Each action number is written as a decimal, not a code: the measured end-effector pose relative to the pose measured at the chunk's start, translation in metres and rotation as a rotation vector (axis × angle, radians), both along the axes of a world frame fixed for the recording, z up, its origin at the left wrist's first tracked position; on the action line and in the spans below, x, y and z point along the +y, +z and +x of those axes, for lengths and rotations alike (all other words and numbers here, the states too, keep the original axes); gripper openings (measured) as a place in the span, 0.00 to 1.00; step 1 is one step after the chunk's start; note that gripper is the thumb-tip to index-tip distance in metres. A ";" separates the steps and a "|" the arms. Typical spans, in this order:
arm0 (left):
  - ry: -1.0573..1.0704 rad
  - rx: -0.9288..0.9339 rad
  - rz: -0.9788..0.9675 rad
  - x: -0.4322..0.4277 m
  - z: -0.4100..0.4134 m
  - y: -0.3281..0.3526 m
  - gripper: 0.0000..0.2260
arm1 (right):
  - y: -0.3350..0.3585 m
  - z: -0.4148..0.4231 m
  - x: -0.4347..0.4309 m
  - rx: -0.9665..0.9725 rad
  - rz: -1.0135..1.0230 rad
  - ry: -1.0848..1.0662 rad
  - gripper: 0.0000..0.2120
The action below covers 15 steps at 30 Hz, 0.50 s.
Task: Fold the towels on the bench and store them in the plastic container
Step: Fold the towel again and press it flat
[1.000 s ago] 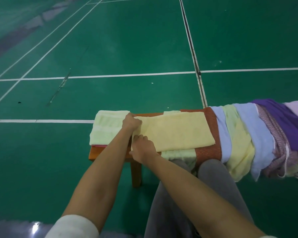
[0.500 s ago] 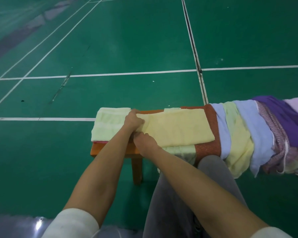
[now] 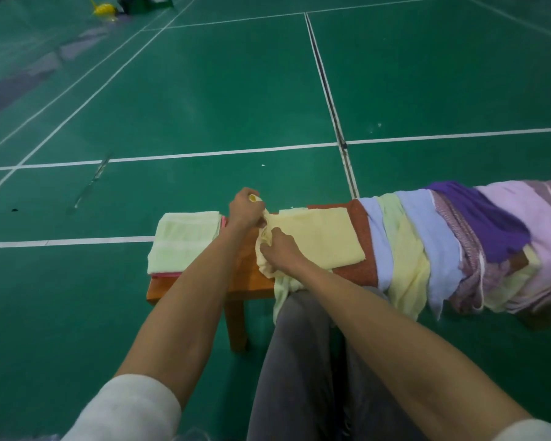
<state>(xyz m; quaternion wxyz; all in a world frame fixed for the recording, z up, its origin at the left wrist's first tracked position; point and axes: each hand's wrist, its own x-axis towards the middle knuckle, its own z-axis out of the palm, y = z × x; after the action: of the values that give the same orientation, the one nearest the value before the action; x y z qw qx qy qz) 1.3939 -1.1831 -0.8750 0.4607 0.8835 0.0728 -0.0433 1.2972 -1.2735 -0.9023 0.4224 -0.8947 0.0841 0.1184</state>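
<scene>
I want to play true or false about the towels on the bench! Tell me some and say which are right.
1. Both hands grip the yellow towel. True: left hand and right hand bunch its edge.
2. A folded pale green towel lies at the bench end. True.
3. The floor is red. False: the floor is green.
4. The purple cloth is being folded. False: it lies draped, untouched.

Dim, even overhead light; soft shadow under the bench [image 3: 248,281]. Faint glare on the green court floor [image 3: 204,90] upper left. Slight overall blur; wide-angle bending at edges
</scene>
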 end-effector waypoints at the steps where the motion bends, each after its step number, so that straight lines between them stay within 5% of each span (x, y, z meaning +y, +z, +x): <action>1: -0.012 -0.006 0.007 -0.008 0.001 0.001 0.13 | 0.002 0.000 -0.006 -0.013 -0.021 0.012 0.13; 15: -0.041 -0.013 -0.064 -0.079 0.008 0.008 0.15 | 0.021 -0.001 -0.100 -0.004 -0.035 -0.074 0.04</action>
<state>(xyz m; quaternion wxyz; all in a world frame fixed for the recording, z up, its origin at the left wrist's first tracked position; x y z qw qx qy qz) 1.4018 -1.2625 -0.8669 0.4881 0.8700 0.0503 -0.0492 1.2963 -1.3738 -0.8811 0.4109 -0.8985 0.1181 0.0995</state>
